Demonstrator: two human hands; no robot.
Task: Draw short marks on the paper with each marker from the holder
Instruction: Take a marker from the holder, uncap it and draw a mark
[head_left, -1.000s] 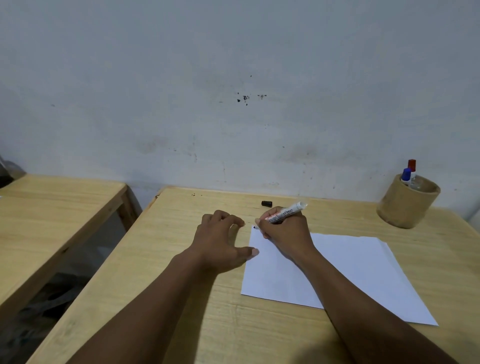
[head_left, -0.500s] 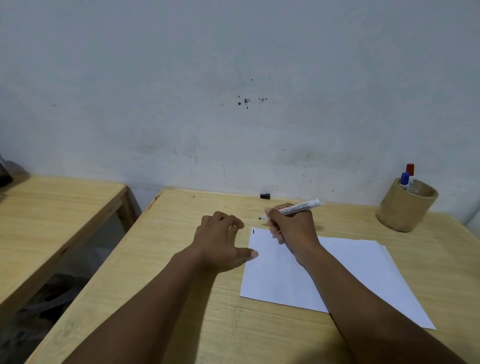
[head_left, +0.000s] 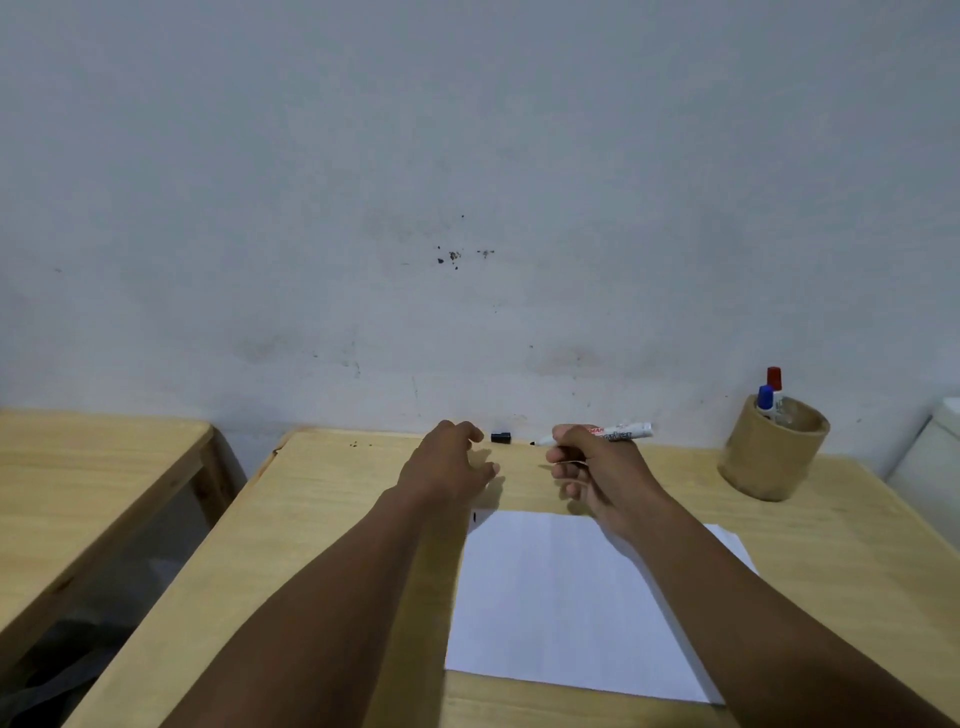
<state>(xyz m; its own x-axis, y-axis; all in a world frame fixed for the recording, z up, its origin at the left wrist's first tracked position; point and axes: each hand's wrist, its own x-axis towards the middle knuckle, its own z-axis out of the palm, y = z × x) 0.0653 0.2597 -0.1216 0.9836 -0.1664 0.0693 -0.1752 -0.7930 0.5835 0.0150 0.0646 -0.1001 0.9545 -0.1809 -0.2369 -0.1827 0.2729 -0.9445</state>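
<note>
both hands lifted off paper, fingers gripping marker

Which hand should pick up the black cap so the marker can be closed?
Left. The left hand is open and empty, its fingers right beside the cap by the wall. The right hand is busy holding the marker, whose bare tip points toward the cap.
</note>
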